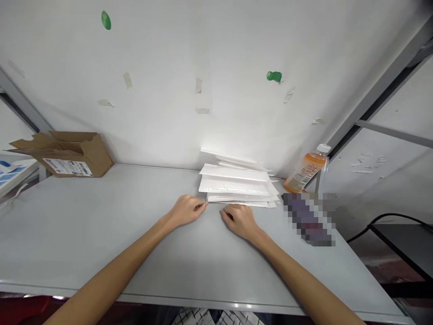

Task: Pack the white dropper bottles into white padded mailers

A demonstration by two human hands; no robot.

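A stack of white padded envelopes (pixel 238 183) lies against the wall at the back of the grey table (pixel 162 266). My left hand (pixel 187 210) rests on the table with its fingers curled closed, thumb and forefinger tips at the stack's front left corner; nothing shows between them. Just in front of the stack, my right hand (pixel 239 220) also rests closed on the tabletop, its thumb pointing left, with nothing visible in it. A short gap separates the two hands.
An open cardboard box (pixel 72 155) with a label stands at the back left. An orange drink bottle (pixel 306 170) leans at the back right, with a blurred dark item (pixel 307 221) in front of it. A black shelf (pixel 406 243) is beyond the right edge.
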